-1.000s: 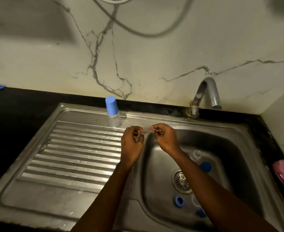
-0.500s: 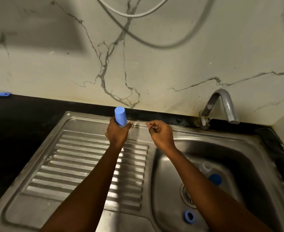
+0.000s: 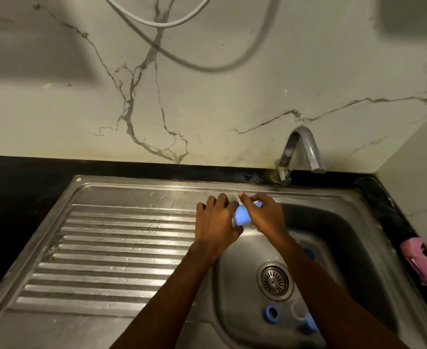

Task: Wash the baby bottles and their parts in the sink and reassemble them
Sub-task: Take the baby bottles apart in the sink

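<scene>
Above the stainless steel sink (image 3: 131, 183), at its basin's left edge mid-frame, my left hand (image 3: 213, 224) and right hand (image 3: 266, 215) both have a curled grip on the blue-capped clear plastic baby bottle (image 3: 242, 215). I'd brace the body and turn the cap squarely, since wet plastic likely slips.

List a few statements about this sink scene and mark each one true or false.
1. The left hand and right hand both hold the blue-capped bottle. True.
2. Water is streaming from the tap. False: no water shows at its spout.
3. A blue ring lies in the basin near the drain. True.
4. The pink item lies on the ribbed drainboard. False: it lies on the dark counter, right of the basin.
</scene>
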